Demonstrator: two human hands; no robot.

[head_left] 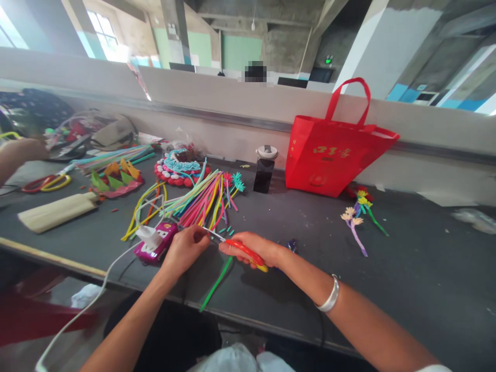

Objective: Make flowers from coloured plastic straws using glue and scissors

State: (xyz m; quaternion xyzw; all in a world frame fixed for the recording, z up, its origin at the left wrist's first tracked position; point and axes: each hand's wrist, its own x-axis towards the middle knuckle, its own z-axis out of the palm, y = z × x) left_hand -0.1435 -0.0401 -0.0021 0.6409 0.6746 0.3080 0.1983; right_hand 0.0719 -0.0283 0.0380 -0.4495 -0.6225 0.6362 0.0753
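My right hand [251, 249] is wrapped round the red and yellow handles of a pair of scissors [245, 250]. Their metal blades point left, towards my left hand [189, 245]. The fingers of that hand are pinched together at the blade tips; whatever they hold is too small to make out. Just beyond the blades lie several short teal pieces [228, 230]. A green pipe cleaner [217, 284] lies on the table below the scissors. Behind my hands spreads a bundle of colourful pipe cleaners [201, 201].
A purple power strip [165, 240] with a white plug sits by my left wrist. Behind stand a dark bottle [264, 173] and a red bag [329, 155]. Pipe-cleaner flowers [353, 219] lie right. Leftward are a floral ring [180, 175], a cream roll [58, 212] and another person's hand [23, 155].
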